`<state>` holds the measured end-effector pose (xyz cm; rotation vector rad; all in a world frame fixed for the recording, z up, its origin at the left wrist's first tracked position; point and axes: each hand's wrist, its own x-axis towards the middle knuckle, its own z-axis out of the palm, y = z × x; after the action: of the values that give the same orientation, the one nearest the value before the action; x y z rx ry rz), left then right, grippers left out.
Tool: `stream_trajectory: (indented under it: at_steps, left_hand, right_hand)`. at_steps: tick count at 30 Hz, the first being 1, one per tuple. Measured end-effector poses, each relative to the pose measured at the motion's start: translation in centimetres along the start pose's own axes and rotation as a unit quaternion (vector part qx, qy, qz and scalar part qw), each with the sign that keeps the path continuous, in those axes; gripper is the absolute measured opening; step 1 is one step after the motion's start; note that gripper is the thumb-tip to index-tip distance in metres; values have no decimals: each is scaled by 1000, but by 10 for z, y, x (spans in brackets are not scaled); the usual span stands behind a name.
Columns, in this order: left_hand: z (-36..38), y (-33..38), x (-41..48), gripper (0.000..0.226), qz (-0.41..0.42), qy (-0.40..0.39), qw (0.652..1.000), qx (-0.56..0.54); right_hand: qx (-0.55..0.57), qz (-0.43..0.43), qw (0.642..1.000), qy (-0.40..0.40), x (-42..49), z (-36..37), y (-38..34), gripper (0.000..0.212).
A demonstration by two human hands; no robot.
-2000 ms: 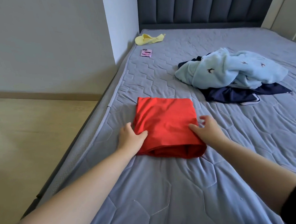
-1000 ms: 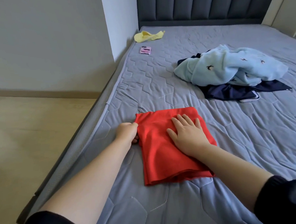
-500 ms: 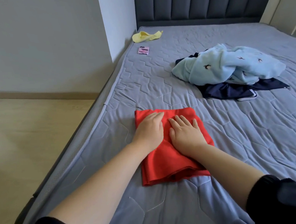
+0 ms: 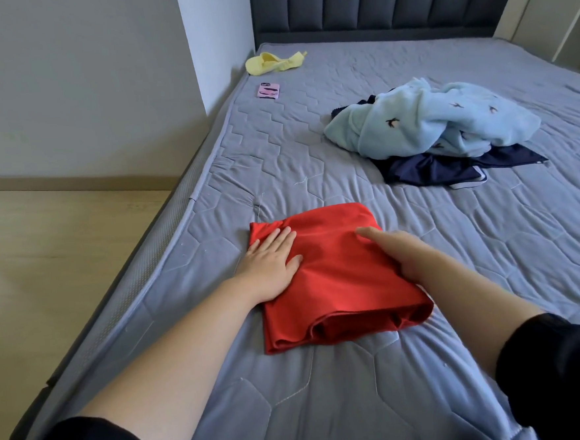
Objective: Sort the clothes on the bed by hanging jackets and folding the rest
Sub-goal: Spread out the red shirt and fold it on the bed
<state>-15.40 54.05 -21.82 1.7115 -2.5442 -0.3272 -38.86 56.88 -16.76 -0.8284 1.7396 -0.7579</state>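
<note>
The folded red cloth garment (image 4: 337, 271) is thin, smooth and matt, softly creased. The grey quilted mattress (image 4: 311, 149) under it is matt fabric stitched in hexagons. The pale blue fleece garment (image 4: 429, 124) looks fluffy, and the navy garment (image 4: 450, 169) beneath it is sleeker cloth. The dark padded headboard (image 4: 369, 1) is upholstered. The pale floor (image 4: 61, 253) looks like matt wood.

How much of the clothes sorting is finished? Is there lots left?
Done: the red garment lies folded on the bed. In hand: the left hand presses flat on it and the right hand rests at its right edge, probably smoothing. Left: the light blue fleece and the navy garment under it lie crumpled in a heap, and a yellow piece lies near the headboard.
</note>
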Motion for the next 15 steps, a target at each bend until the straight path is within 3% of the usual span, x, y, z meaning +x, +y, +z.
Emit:
stream_trajectory:
  at_steps: [2,4,6,10,15]
  left_hand:
    - [-1,1,-2,59,1,2,1000,-6]
    - [-6,4,-4,56,5,7,1000,-22]
    - [-17,7,-4,51,13,22,995,-99]
    - [-49,13,2,44,17,77,951,-298]
    - [-72,24,15,44,18,168,927,-334]
  right_hand:
    - [94,47,989,-108,-4,-9,2,49]
    - [116,52,979,-158,-8,-13,4,38]
    - [133,46,974,-176,-10,-15,1,28]
    - [149,-23,969,-194,-14,-16,-22,19]
    - [199,-101,950,-220,-21,-1,-56,18]
